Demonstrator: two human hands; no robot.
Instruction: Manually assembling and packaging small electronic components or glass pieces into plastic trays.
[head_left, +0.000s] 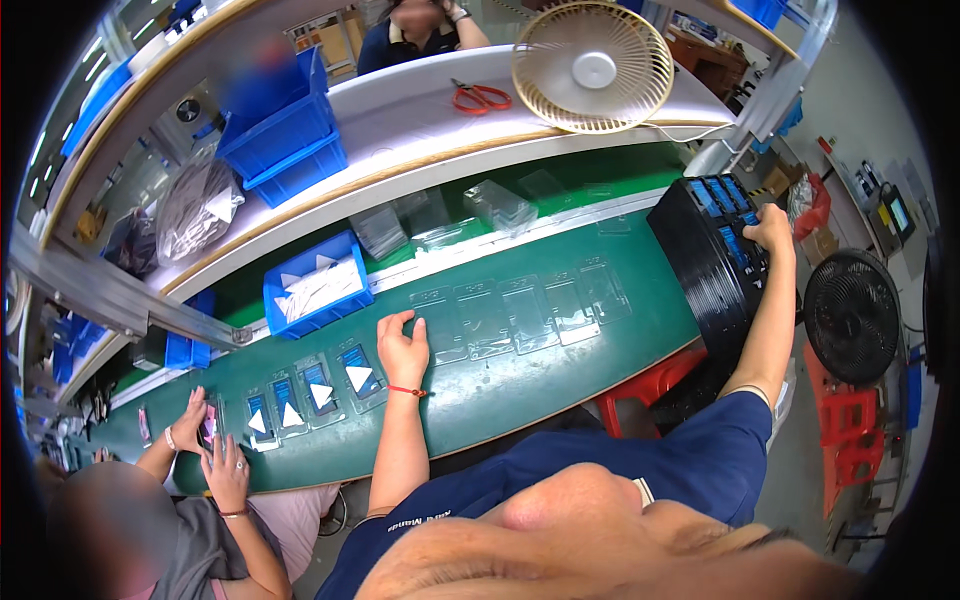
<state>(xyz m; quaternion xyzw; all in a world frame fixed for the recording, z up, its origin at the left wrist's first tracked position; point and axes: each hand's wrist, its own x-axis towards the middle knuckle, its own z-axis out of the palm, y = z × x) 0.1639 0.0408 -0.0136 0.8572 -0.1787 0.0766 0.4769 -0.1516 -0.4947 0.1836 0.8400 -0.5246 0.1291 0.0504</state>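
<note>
Head view: your right hand point(768, 232) at upper-right black trays point(712, 290), likely picking; can't tell grip.
Left hand point(403, 345): half-curled, looks empty.
Blue pieces point(718, 190): next, likely lift one.

Left forearm point(402, 445) comes up from the lower edge, nearly vertical in view; left wrist point(404, 388) about straight, left hand point(403, 355) above it; its fingers point(390, 322) loosely bent, thumb point(419, 330) up and apart from them, nothing seen in the grip; right forearm point(777, 315) reaches far out to the right side, well apart from the left; right hand point(770, 232) turned inward at the wrist, fingers bent toward the left; exact right grip unclear.
</note>
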